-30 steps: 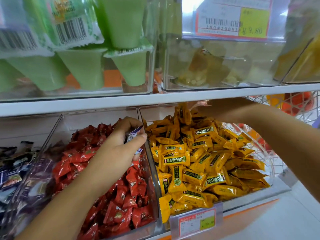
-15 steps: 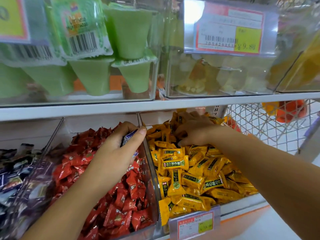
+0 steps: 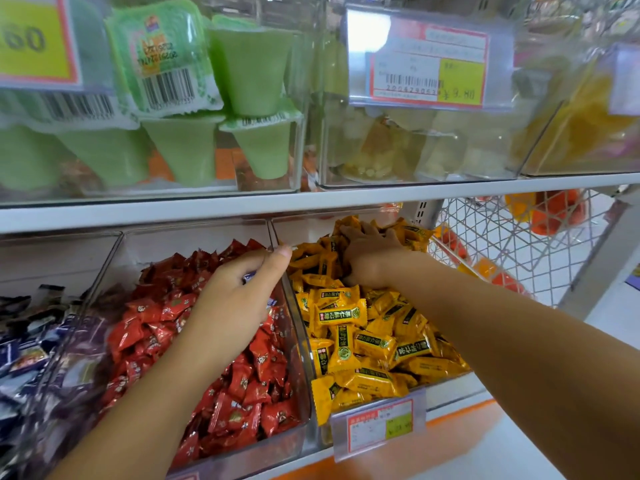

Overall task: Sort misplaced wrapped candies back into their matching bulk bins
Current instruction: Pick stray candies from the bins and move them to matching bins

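Nearest me, below my right forearm, a price tag [image 3: 379, 424] hangs on the front of the bin of yellow candies [image 3: 360, 344]. Under my left wrist lies the heap of red candies [image 3: 242, 393] in its own clear bin, and further out to the left of that arm are dark blue candies [image 3: 20, 355] in a third bin. My left hand [image 3: 235, 299] hovers over the red heap, fingers curled round a blue-and-white candy [image 3: 250, 277] that peeks out between them. My thumb tip reaches the top of the clear wall [image 3: 302, 344] between the red and yellow bins. Beyond it my right hand [image 3: 370, 258] lies palm down at the back of the yellow heap, fingertips buried among the wrappers, so I cannot tell whether it grips one. To the right of that hand is a wire basket [image 3: 519, 244]. Above both hands runs a white shelf [image 3: 311, 202], with green cups [image 3: 187, 150] over my left hand and a price label [image 3: 429, 60] over my right
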### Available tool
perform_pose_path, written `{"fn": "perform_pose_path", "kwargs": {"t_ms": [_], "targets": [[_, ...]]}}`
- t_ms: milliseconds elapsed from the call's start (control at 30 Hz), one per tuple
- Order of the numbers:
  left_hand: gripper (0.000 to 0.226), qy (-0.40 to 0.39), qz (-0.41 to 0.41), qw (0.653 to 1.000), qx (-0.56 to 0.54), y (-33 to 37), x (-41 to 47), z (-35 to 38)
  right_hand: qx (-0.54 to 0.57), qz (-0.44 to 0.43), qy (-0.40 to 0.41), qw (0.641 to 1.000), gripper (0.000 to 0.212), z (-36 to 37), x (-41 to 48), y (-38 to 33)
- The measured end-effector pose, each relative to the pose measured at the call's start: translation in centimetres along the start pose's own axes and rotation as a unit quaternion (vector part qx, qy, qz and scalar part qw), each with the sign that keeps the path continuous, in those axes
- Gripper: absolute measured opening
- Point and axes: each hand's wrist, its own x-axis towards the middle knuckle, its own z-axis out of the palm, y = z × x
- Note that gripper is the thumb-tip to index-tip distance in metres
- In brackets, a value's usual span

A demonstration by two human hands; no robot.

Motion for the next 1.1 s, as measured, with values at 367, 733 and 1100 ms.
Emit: {"fn": "perform_pose_path", "kwargs": {"t_ms": [367,733,1100], "targets": [[0.023,0.013,0.071,0.996,0.044,-0.2,-1.0,-0.4,0.283,-0.068,0.144,0.946,0.011,-2.3,-4.2,2.0],[0.010,-0.009,0.166,0.977,0.131,1.0,-1.0,1.5,0.651,-0.087,0.139,0.741,0.032,-2.1,-11.0,-3.0],[0.016,0.008,0.113,0.983,0.141,-0.5,-1.0,0.3,0.220,0.148,0.055,0.963,0.076,1.7,-8.4,2.9]]}}
